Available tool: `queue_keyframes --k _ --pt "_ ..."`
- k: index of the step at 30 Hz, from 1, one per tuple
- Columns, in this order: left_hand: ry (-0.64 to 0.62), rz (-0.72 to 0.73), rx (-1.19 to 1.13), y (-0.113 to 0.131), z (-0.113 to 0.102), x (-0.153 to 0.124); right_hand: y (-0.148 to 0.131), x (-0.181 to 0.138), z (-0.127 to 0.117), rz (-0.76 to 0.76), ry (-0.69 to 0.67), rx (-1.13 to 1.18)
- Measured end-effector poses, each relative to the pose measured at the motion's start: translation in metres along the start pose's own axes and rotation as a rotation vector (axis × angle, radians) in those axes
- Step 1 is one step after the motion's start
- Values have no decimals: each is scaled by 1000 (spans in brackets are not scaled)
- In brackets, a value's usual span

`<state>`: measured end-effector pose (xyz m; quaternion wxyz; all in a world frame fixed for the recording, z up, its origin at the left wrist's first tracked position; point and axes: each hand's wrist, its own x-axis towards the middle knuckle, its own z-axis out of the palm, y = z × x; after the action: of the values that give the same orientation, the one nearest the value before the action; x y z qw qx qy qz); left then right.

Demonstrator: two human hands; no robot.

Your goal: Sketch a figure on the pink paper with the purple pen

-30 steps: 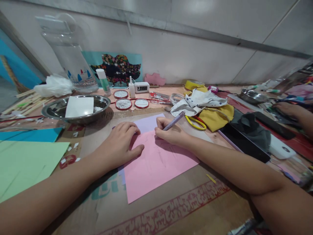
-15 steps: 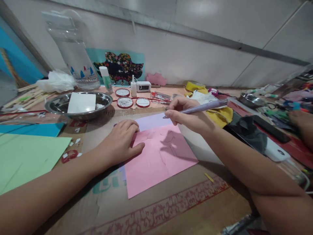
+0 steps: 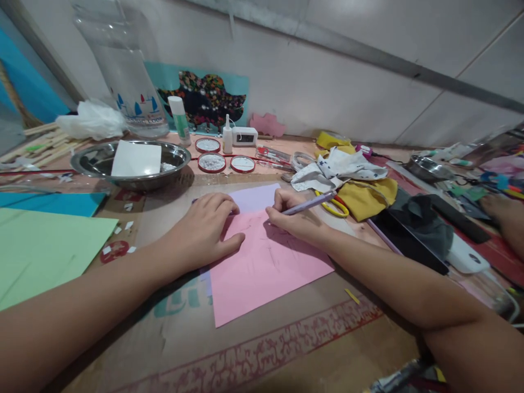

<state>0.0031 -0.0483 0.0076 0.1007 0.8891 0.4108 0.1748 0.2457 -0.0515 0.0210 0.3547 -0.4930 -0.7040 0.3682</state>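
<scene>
The left hand (image 3: 200,229) presses flat, fingers uncurled, on a pink sheet (image 3: 262,270) at the centre of the table (image 3: 286,344); the right hand (image 3: 292,219) has its fingers gripped around a purple pen (image 3: 311,202), tip hidden behind them.

A pale, smooth wall (image 3: 327,93) fills the upper half of the frame and is brightest near the top edge. A grey rail (image 3: 368,53) crosses it, slanting down toward the upper right. At the upper left stands a blue panel (image 3: 28,95). Below, brown cardboard (image 3: 311,305) with a red printed band covers the table (image 3: 282,143).
</scene>
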Motion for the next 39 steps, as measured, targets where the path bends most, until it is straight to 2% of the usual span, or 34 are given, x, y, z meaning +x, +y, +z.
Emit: queue_keyframes --k 7,17,23,26,32,39 --pt "-15 -14 10 1 -1 1 -2 2 -1 -50 -34 -57" --pt "-12 -11 14 0 0 1 2 0 0 46 -141 49" --pt "-24 -31 -7 1 -1 1 2 4 -1 -84 -32 -72" --pt "-24 -32 -16 1 -1 1 3 3 -1 -58 -27 -49" --pt "-28 -20 12 1 -1 1 5 0 2 21 -116 39" --pt "-30 -17 27 1 -2 0 5 5 -1 -131 -13 -101"
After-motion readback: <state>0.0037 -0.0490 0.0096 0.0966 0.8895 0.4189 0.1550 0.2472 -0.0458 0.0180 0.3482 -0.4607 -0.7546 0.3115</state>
